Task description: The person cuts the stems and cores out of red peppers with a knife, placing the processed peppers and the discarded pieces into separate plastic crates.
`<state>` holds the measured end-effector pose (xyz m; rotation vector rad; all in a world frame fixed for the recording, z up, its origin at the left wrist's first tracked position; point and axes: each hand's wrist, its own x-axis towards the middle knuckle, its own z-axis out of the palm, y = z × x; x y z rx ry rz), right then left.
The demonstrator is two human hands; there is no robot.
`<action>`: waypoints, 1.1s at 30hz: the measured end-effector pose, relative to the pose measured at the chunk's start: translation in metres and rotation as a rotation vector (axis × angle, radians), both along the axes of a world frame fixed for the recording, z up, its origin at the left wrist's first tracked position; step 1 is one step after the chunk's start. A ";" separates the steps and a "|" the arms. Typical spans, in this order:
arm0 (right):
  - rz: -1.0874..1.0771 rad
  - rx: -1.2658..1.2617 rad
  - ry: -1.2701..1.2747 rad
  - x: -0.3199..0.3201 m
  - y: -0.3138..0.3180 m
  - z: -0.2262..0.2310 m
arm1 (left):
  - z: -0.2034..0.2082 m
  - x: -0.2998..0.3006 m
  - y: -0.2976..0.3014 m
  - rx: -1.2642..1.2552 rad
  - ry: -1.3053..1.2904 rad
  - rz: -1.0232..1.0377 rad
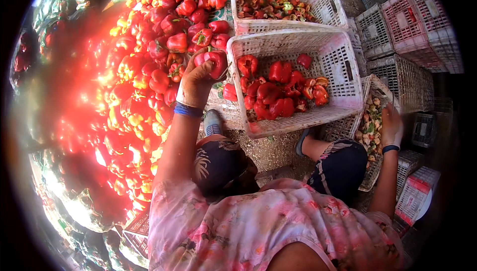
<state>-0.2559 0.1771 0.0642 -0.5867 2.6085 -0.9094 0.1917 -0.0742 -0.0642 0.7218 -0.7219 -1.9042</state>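
Holding a red bell pepper (pixel 215 64) in my left hand (pixel 196 81), I'm likely readying to core it, which probably needs my right hand (pixel 392 128), grip unclear beside the trimmings (pixel 369 126), brought across.

The held red pepper (pixel 213 63) looks smooth and glossy to me, its skin catching the light, and the cut peppers (pixel 280 72) shine much the same. The front crate (pixel 330 64) is hard, pierced plastic, scuffed and rather matt; the stacked crates (pixel 402 17) seem the same stuff. I see rough, gritty floor (pixel 276 149) below, a soft, matt cloth shirt (pixel 258 221) and dull cloth trousers (pixel 343 169).
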 end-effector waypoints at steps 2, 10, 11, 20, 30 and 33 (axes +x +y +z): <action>0.053 -0.193 -0.228 0.046 -0.018 0.016 | 0.049 -0.023 0.007 -0.138 -0.016 0.000; 0.785 -0.567 -0.282 0.191 -0.100 0.016 | 0.120 -0.103 0.049 -0.458 -0.391 0.228; 0.818 -0.600 -0.213 0.198 -0.109 0.013 | 0.121 -0.108 0.053 -0.491 -0.428 0.257; 0.777 -0.197 -0.586 0.184 -0.146 -0.012 | 0.071 -0.138 0.053 -0.495 -0.579 0.282; 0.939 -0.199 -0.445 0.216 -0.133 -0.061 | 0.069 -0.117 0.035 -0.048 -0.451 0.395; 0.968 -0.246 -0.357 0.230 -0.117 -0.055 | 0.059 -0.088 0.011 0.177 0.060 0.361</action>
